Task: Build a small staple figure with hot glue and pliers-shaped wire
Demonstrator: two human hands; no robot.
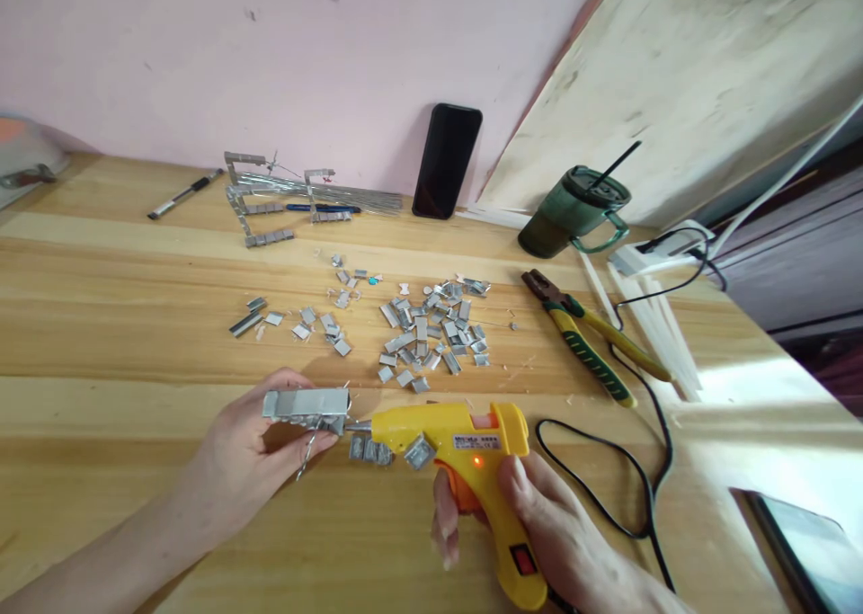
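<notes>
Yellow glue gun, clenched in the right hand by the bench's near edge, is nosed seemingly onto the staple block pinched by the left hand; trigger is best squeezed lightly.

- Worktop: pale wooden planks, spanning the whole view.
- Phone: black, at 12 o'clock, propped upright against the pink wall.
- Mug: dark green, lidded, with a black straw, at 1 o'clock.
- Board: pale, leaning against the wall at 2 o'clock.
- Pliers: green-and-yellow handles, lying flat at 3 o'clock.
- White sticks: loosely bundled, just beside the pliers.
- Loose metal pieces: scattered heap at centre.
- Metal frame: at 11 o'clock, with thin wires beside it.
- Pen-like tool: at 10 o'clock.
- Dark screen: at 5 o'clock, partly cut off.
</notes>
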